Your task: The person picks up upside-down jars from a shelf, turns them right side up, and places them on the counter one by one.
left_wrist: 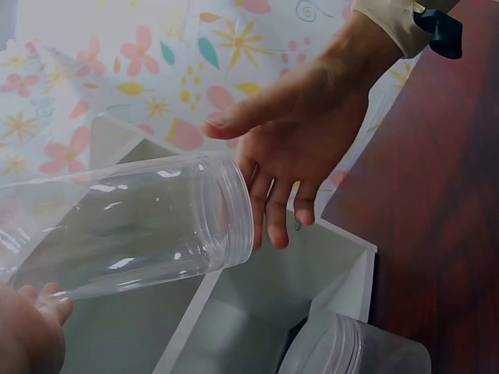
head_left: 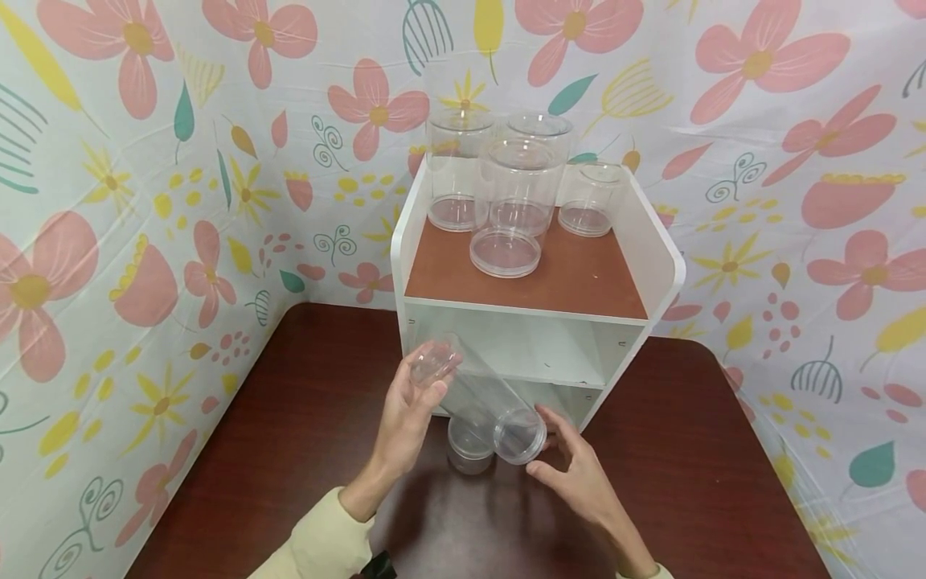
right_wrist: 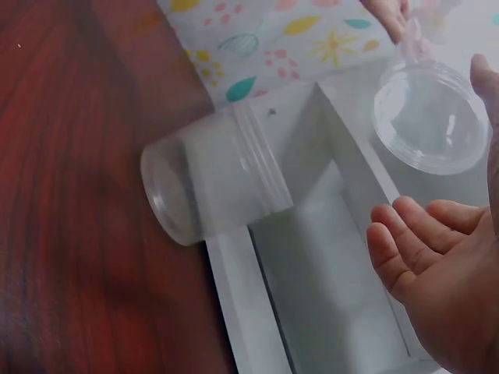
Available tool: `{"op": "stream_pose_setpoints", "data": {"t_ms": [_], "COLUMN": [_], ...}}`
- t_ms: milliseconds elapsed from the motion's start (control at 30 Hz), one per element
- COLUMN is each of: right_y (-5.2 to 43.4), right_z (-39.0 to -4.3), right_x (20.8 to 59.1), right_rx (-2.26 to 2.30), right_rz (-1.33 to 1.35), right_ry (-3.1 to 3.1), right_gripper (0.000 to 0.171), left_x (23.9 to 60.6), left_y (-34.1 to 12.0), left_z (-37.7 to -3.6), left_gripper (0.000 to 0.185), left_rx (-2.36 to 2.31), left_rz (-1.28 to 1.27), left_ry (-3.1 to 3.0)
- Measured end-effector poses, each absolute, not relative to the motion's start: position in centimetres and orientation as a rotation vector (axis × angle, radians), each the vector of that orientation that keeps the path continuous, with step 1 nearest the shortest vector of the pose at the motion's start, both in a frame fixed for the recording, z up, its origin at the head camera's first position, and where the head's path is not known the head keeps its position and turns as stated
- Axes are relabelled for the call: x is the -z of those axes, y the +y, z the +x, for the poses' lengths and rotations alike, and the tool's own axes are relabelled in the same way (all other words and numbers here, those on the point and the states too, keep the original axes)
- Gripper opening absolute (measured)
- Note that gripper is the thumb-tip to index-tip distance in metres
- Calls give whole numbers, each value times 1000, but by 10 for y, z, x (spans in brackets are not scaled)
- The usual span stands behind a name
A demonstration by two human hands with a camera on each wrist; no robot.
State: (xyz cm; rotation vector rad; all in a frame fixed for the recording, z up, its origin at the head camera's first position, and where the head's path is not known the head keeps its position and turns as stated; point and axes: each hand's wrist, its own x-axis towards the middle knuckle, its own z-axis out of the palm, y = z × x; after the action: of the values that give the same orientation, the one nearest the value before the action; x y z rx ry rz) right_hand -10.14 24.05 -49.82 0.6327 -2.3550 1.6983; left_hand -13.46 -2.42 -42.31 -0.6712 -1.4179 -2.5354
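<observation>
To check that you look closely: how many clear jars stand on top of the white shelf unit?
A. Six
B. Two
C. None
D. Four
D: the head view shows four clear jars standing on the brown top of the shelf unit; the left hand holds a fifth jar tilted, and a sixth sits on the table.

desk point(head_left: 304, 450): shelf unit point(head_left: 661, 265) at back centre | unit top: four jars, two at rear, tallest jar point(head_left: 515, 211) front centre, shortest jar point(head_left: 589, 199) right | before unit: long jar point(head_left: 481, 402) held tilted between left hand point(head_left: 412, 410) and right hand point(head_left: 579, 470) | beneath it: small jar point(head_left: 469, 452) on desk
</observation>
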Motion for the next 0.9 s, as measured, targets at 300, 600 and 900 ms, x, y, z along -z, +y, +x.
{"op": "stream_pose_setpoints", "data": {"t_ms": [300,600,900], "right_y": [233,230,231], "right_z": [-102,-101,-99], "right_x": [500,498,498], "right_rx": [-1722,-1742,-1790], "right_rz": [571,543,513], "right_ry": [-2412,-2404,-2352], "right_gripper": [90,78,65], "left_x": [428,431,431], "left_y": [-20,-15,-17], "left_z": [-133,-131,-131], "left_gripper": [48,51,58], "left_rx": [2576,2590,2560], "left_rz": [-721,-689,-653], "left_ry": [-1335,-1348,-1472]}}
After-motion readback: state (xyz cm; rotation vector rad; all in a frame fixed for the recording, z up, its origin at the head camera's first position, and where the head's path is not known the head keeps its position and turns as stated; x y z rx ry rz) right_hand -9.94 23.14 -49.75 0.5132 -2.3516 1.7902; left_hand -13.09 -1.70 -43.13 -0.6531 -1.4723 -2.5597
